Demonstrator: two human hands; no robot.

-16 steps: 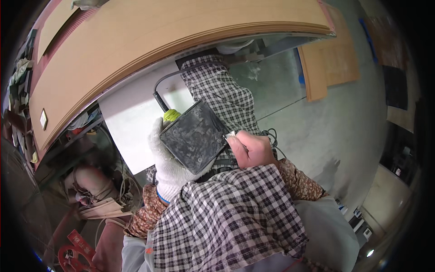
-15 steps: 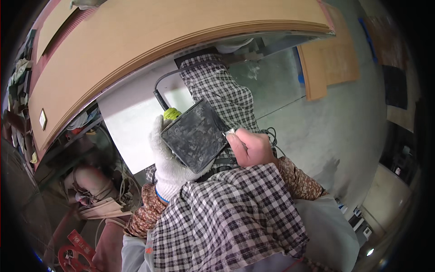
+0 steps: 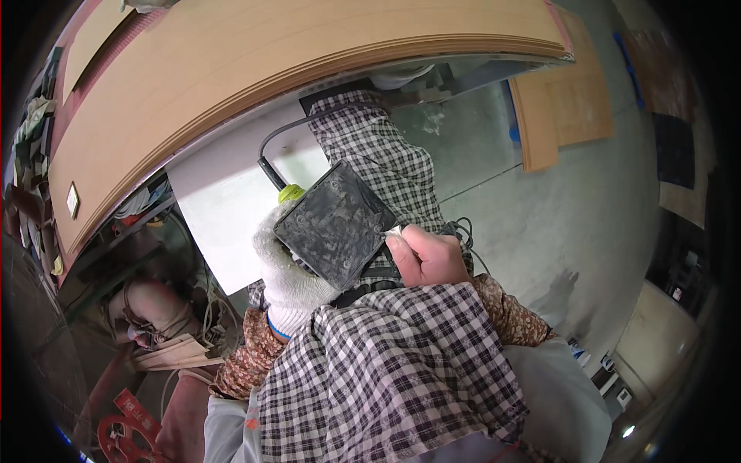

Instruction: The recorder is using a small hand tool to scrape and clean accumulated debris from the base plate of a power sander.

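Note:
My left hand (image 3: 287, 270), in a white knit glove, grips a corded electric sander (image 3: 333, 225) with its square black pad turned up. The pad is dusty and worn, with small screws near its corners. Some of the sander's yellow-green body (image 3: 291, 193) shows past the pad's far left edge; the rest is hidden. My bare right hand (image 3: 429, 255) is closed in a pinch on a small pale piece with a thin metal tip (image 3: 394, 231). Its tip meets the pad's right corner, beside a screw. Most of that piece is covered by my fingers.
A stack of tan boards (image 3: 309, 46) spans the far side. Beneath it lies a white panel (image 3: 224, 201), crossed by the sander's dark cord (image 3: 270, 139). More tan boards (image 3: 571, 108) rest on the grey floor at right. A red handwheel (image 3: 123, 440) stands at lower left, near cables and wood strips.
The sander's pad has tilted slightly, and the fingers of my left glove have shifted beneath it. My right hand stays at the same corner, with hardly any movement.

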